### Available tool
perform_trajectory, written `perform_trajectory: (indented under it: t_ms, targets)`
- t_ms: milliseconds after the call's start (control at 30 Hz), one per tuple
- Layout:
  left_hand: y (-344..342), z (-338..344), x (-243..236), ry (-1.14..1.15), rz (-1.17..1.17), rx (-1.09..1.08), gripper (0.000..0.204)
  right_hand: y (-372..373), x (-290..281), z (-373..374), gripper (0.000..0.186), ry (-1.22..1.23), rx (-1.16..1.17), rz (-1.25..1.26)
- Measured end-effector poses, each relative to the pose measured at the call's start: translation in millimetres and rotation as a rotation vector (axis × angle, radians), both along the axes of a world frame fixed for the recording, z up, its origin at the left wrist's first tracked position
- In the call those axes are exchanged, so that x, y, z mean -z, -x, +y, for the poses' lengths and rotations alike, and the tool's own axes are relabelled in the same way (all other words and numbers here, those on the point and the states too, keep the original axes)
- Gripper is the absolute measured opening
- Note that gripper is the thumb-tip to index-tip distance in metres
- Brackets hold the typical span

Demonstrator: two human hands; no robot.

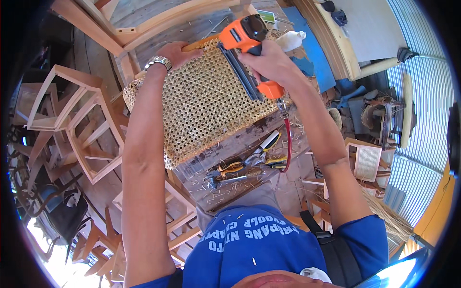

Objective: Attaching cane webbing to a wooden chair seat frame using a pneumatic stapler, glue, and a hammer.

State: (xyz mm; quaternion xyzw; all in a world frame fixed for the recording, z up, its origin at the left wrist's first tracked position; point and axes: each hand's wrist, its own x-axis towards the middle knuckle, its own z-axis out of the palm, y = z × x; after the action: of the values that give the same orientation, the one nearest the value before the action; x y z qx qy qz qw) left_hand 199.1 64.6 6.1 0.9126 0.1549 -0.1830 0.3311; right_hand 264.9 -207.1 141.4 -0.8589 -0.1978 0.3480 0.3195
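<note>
A woven cane panel (201, 101) with open octagonal holes lies tilted on the workbench before me. My left hand (177, 55), with a metal watch at the wrist, is closed over the panel's far left edge beside a thin wooden strip (200, 44). In my right hand (270, 62) is an orange and black air stapler (240, 33), held by its grip. Its long dark magazine lies over the right part of the cane, and its head is at the far edge. Whether its nose touches the strip cannot be made out. A red air hose (288, 139) runs from the handle toward me.
Pliers (229, 168), snips (259, 154) and scattered staples lie on the bench's near side. A white bottle (291, 41) stands at the far right, by a blue board (312, 48). Wooden chair frames (91, 120) crowd the left; a large wooden frame (158, 24) stands beyond the panel.
</note>
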Motion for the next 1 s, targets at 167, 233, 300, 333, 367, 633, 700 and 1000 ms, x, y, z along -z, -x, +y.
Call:
perform_trajectory:
  t_ms: [167, 233, 300, 333, 367, 633, 700, 1000]
  targets:
    - [-2.8, -2.9, -3.8, 0.024, 0.028, -0.001, 0.080, -5.3, 16.7, 11.8, 0.022, -0.029, -0.028, 0.004]
    - [-1.4, -3.0, -4.2, 0.015, 0.032, -0.003, 0.079, -5.8, 22.6, 16.1, 0.021, -0.035, -0.025, 0.017]
    - [-1.2, -3.2, -5.6, 0.007, 0.037, -0.005, 0.079, -0.6, 17.4, 18.3, 0.021, -0.024, -0.009, 0.015]
    - [-1.2, -2.8, -7.0, 0.005, 0.043, 0.008, 0.078, 2.4, 14.5, 20.3, 0.021, -0.014, 0.007, 0.012]
    - [-0.4, -2.0, -8.3, 0.003, 0.049, 0.021, 0.077, 2.8, 17.9, 21.5, 0.021, -0.012, 0.007, 0.014]
    - [-5.2, -5.0, -6.0, 0.013, 0.003, 0.054, 0.078, 3.4, 33.5, 29.8, 0.025, 0.082, -0.063, -0.335]
    - [-1.9, 2.0, -1.4, 0.002, -0.032, 0.049, 0.078, 11.1, 25.8, 34.4, 0.032, 0.131, -0.050, -0.293]
    - [-4.7, 3.4, 2.6, 0.080, 0.014, 0.039, 0.076, -34.4, -3.4, -35.5, 0.017, -0.121, 0.167, 0.036]
